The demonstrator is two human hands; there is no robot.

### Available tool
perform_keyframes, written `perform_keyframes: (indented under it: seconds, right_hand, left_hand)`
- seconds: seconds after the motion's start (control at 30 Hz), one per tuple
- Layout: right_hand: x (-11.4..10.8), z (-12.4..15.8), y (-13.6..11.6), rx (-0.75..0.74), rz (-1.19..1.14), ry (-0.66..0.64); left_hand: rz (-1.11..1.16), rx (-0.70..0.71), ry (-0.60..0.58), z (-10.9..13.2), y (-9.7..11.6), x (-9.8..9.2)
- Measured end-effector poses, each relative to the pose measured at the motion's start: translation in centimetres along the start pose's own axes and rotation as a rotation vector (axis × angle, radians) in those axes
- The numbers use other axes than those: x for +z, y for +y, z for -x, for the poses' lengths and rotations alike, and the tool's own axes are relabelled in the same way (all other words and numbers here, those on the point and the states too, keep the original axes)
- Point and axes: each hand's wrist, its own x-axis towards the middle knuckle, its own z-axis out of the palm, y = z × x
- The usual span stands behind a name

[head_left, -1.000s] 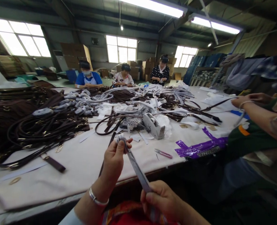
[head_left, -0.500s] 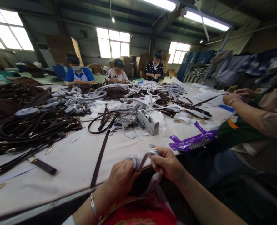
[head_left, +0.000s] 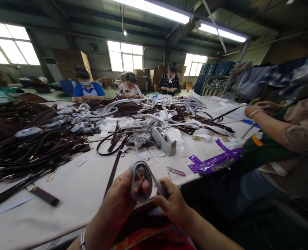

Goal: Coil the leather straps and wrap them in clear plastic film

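Grey strap (head_left: 140,164), looped upright, pinched between left hand (head_left: 117,205) and right hand (head_left: 173,205).

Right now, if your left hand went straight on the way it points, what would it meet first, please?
The left hand grips the grey plastic-wrapped strap loop; past it, probably the grey tape dispenser, though depth is unclear.

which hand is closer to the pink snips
Right. The right hand is just below the pink snips; the left hand is farther off to their left, both gripping the grey wrapped loop.
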Motion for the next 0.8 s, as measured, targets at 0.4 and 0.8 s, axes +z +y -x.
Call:
perform_keyframes:
  seconds: [0.4,0.8]
  right_hand:
    - [2.2,0.9,-0.4,0.39,-0.248,-0.268]
    - [-0.1,0.7,-1.2,0.512,-1.04,-0.45]
  left_hand:
    - [-0.664,0.587,0.342,-2.9,1.6,-2.9]
    - [-1.888,0.929,-0.097,-2.1,-1.8,-7.1]
